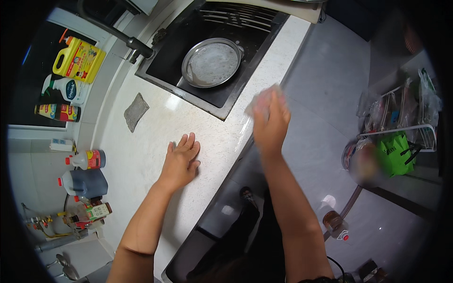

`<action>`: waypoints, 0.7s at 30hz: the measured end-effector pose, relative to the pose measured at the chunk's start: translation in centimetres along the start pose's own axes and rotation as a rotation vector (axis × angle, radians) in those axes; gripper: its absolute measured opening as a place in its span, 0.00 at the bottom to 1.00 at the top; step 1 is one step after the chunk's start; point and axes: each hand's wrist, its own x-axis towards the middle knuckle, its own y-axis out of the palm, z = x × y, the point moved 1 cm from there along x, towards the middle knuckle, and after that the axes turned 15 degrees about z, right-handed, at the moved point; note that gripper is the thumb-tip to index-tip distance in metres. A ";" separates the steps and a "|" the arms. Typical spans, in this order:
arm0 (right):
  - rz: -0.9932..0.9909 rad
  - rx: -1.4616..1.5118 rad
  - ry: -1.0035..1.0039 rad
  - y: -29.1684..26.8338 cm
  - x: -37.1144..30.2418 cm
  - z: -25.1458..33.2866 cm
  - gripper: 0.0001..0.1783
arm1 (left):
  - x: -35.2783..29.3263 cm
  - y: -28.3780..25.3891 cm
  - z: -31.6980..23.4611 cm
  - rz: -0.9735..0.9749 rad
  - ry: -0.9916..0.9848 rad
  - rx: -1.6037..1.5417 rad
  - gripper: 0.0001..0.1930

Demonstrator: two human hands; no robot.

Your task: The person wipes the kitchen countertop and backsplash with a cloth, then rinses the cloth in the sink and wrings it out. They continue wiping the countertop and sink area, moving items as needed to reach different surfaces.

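My left hand (181, 162) rests on the white countertop (141, 184), fingers spread and nothing in them. Over the counter's right edge, my right hand (271, 120) is closed on a pale cloth (258, 103); both are smeared by motion. Wet streaks run along the counter edge just below that cloth. A grey rag (136, 113) lies on the counter ahead and to the left of my left hand. Beyond both hands is a dark sink (160, 70), and a round metal basin (185, 74) of cloudy, foamy water sits in it.
A dark faucet (134, 45) reaches over the sink's left corner. A yellow jug (81, 59) and a spray bottle (66, 88) stand on the left sill. Several sauce bottles line the counter's left side. On the right are a wire rack (420, 129) and a green bag (396, 155).
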 end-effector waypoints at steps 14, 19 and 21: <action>0.249 -0.319 -0.176 0.8 -3.1 4.6 0.19 | 0.2 -0.6 0.9 0.123 -0.002 0.088 0.29; 0.184 -0.177 -0.181 1.1 -5.4 5.6 0.23 | -1.8 1.8 -0.3 -0.055 0.097 0.101 0.31; 0.238 -0.127 -0.320 1.7 -9.7 6.6 0.21 | -3.9 3.3 -0.5 -0.073 0.170 0.127 0.31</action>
